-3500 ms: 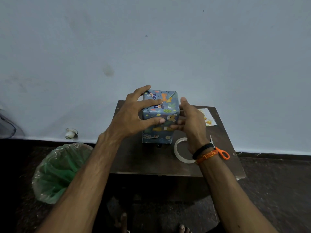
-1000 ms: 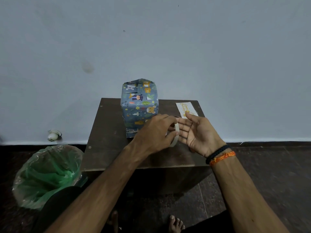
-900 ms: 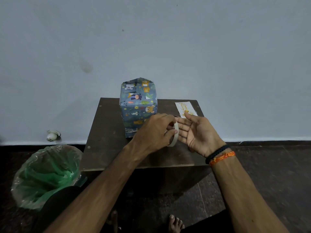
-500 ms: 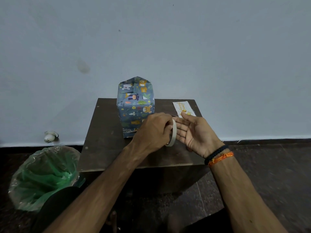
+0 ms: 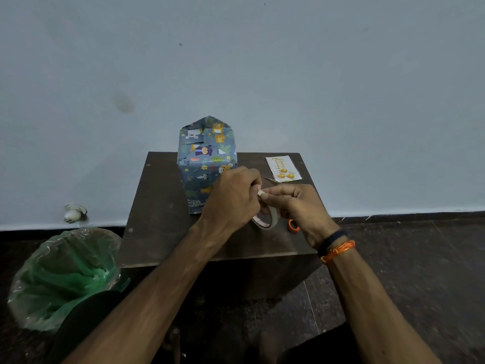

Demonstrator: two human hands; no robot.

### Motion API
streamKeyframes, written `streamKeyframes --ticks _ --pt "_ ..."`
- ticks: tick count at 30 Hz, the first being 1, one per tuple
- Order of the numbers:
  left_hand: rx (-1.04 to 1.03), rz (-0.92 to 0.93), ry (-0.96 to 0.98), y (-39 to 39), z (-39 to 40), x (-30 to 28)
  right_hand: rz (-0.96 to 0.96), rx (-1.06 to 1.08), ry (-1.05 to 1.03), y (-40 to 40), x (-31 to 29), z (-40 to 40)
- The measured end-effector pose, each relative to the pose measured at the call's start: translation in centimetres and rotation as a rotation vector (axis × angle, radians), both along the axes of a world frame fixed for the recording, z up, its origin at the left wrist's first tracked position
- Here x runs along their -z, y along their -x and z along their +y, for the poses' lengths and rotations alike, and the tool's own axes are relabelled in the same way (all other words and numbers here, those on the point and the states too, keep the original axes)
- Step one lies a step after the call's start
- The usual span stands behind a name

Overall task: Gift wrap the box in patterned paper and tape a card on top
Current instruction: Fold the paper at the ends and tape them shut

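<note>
The box [image 5: 206, 158], wrapped in blue animal-print paper, stands upright on the small dark table [image 5: 162, 206], its top paper flap pointing up and unfolded. In front of it my left hand [image 5: 233, 198] grips a roll of pale tape [image 5: 270, 222]. My right hand [image 5: 299, 208] pinches the tape's loose end at the top of the roll, fingertips meeting those of the left. A white card [image 5: 283, 168] with yellow print lies flat at the table's back right corner.
Scissors lie behind my right hand: their tip [image 5: 271, 179] and an orange handle [image 5: 293, 225] show. A bin with a green liner [image 5: 63, 277] stands on the floor to the left. A pale wall rises right behind the table.
My hands left the box and picked up the tape roll. In the last second my right hand went from open beside the roll to pinching its end.
</note>
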State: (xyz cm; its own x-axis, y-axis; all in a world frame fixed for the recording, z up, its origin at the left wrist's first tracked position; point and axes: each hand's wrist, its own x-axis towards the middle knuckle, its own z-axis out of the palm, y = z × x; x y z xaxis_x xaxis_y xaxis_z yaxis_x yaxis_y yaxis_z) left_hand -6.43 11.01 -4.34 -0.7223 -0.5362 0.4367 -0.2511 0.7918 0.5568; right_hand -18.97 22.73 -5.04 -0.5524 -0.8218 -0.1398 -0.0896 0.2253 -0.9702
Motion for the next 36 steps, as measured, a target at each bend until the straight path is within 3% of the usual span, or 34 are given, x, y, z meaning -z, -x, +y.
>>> streamKeyframes --ticks 6,20,23,30,36 --pt "0.005 -0.086 0.086 0.3 0.6 -0.6 0.116 0.050 -0.080 -0.6 0.0 0.1" --pt "0.027 -0.122 0.072 1.2 0.5 -1.2 0.350 0.203 -0.215 -2.7 0.3 -0.4" --pt "0.023 -0.106 0.065 1.2 0.3 -1.1 0.275 0.228 -0.186 -2.8 0.5 -0.5" --pt "0.018 -0.036 0.095 1.3 -0.2 -1.5 -0.111 0.169 -0.127 -2.4 0.4 -0.1" --pt "0.017 -0.103 0.150 1.5 -0.2 -1.6 -0.097 0.210 -0.148 -2.7 0.6 -0.5"
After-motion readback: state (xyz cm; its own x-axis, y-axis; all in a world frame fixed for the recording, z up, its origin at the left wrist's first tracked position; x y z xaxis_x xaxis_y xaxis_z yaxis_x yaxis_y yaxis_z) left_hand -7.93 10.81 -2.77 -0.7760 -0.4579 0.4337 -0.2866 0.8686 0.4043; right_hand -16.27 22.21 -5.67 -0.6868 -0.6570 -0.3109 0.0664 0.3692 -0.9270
